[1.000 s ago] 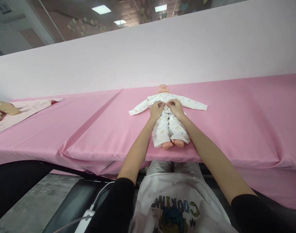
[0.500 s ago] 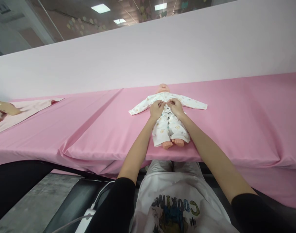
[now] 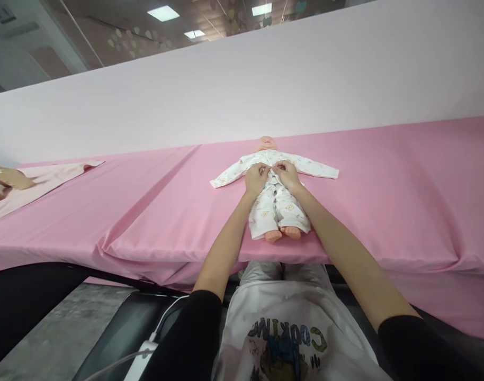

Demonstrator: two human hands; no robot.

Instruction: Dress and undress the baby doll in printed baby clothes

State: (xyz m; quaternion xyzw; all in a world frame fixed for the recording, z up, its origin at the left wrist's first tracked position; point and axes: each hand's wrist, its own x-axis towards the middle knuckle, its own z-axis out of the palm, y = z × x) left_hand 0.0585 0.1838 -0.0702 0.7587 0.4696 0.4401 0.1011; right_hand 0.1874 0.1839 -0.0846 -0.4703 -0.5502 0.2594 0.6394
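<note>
A baby doll (image 3: 267, 143) lies on its back on the pink cloth, its head toward the wall and its bare feet toward me. It wears a white patterned baby outfit (image 3: 314, 168) with the sleeves spread out to both sides. My left hand (image 3: 257, 178) pinches the front of the outfit at the doll's belly. Close beside it, my right hand (image 3: 286, 175) pinches the same front from the other side. The fingertips of both hands nearly meet, and the small bit of fabric or fastener between them is hidden. Below, the trouser legs (image 3: 279, 211) lie slightly apart.
A pink cloth (image 3: 154, 206) with folds covers the long table. At far left, part of another doll (image 3: 14, 178) lies on a pale cloth (image 3: 55, 177). A white wall (image 3: 242, 95) runs behind. A white power strip (image 3: 141, 365) with a cable lies by my left elbow.
</note>
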